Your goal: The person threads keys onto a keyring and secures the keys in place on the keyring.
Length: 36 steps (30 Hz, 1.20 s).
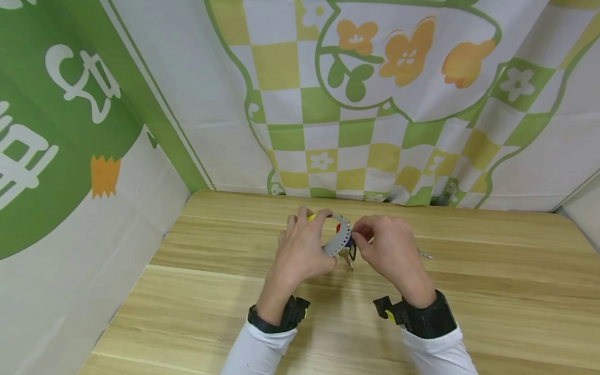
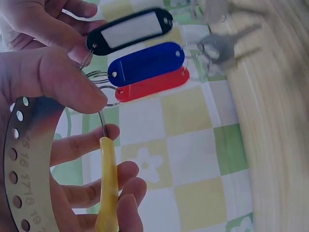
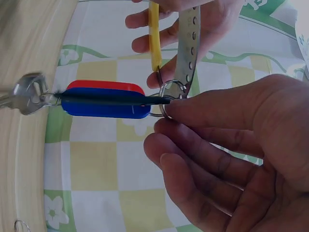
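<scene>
My left hand (image 1: 302,250) grips a large key hoop: a curved grey metal plate (image 2: 29,169) with numbered holes, and a thin metal bar with a yellow sleeve (image 2: 108,183). By the bar's bare end hang a blue key tag (image 2: 147,63) and a red key tag (image 2: 154,87) on small split rings. With thumb and fingertips, my right hand (image 1: 391,247) pinches a black key tag (image 2: 130,31) with a white label at its ring end, close to the hoop. Metal keys (image 3: 29,94) dangle from the tags. Whether the black tag's ring is on the bar, I cannot tell.
A small metallic item (image 1: 425,254) lies on the wooden table (image 1: 211,291) just right of my right hand. Behind the table hangs a checked green, yellow and white cloth (image 1: 323,135). A printed wall panel (image 1: 61,135) stands on the left.
</scene>
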Motion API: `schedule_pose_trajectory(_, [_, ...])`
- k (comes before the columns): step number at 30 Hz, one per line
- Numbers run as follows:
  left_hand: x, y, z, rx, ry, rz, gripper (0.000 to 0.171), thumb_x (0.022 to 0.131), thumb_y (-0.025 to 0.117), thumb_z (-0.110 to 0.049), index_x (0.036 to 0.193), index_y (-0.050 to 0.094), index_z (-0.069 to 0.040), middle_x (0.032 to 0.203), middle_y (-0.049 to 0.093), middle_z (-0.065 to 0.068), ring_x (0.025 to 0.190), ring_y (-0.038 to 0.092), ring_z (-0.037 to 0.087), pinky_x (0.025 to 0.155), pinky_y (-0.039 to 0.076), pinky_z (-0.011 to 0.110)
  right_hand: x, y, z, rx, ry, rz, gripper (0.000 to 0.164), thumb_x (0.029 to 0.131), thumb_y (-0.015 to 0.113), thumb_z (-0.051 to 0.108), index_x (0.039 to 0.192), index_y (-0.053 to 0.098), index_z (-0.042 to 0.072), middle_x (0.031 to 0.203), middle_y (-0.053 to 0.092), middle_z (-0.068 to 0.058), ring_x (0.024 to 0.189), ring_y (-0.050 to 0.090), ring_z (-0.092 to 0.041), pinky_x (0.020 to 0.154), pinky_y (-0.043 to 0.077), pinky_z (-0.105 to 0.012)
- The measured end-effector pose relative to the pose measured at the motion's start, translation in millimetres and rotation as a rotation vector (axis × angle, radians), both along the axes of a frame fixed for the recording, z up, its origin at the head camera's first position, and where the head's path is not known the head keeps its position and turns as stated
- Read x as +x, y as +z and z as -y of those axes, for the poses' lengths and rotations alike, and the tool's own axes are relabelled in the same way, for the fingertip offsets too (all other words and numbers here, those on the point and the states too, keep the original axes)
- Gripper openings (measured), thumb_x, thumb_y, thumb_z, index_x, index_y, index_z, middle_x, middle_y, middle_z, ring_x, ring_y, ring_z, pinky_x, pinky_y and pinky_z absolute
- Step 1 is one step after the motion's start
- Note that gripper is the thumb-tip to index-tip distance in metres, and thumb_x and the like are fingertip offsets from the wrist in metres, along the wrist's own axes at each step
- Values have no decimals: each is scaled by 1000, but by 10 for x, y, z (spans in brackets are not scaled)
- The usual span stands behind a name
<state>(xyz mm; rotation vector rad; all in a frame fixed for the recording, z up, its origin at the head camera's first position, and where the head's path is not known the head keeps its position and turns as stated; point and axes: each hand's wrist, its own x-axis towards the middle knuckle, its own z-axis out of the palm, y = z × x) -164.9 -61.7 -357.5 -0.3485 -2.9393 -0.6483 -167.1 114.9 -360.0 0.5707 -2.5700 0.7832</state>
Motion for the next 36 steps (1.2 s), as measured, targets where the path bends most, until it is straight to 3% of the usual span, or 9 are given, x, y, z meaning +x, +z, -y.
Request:
schedule_pose_trajectory(12, [0, 13, 31, 24, 16, 15, 87, 53, 71, -25, 135, 44, -26, 123, 42, 9, 99, 40, 25, 68, 38, 40, -5, -19, 34, 18, 23, -108, 9, 75, 71, 13, 84, 68, 14, 74, 63, 5, 66, 59, -9, 58, 43, -27])
schedule_pose_trajectory(20, [-1, 38, 60, 43, 26, 24, 89, 52, 73, -25, 135, 43, -28, 125, 41, 9, 99, 40, 25, 67, 37, 40, -43, -13, -84, -4, 17, 7, 16, 75, 72, 15, 90, 67, 11, 78, 64, 2, 70, 61, -13, 60, 45, -25])
schedule_pose_trajectory(30, [-12, 42, 80, 50, 25, 18, 88, 52, 72, -26, 136, 44, -28, 123, 42, 10, 96, 41, 24, 65, 37, 39, -165, -108, -559, 5, -121, 139, 15, 76, 70, 18, 87, 67, 9, 77, 64, 0, 70, 60, -16, 65, 44, -36])
schedule_pose_trajectory(36, [-12, 35, 84, 61, 16, 21, 88, 53, 72, -26, 136, 43, -28, 123, 42, 10, 94, 42, 24, 64, 36, 38, -217, -195, -689, 17, -162, 190, 14, 75, 70, 18, 85, 68, 8, 74, 63, 1, 67, 59, -16, 63, 43, -36])
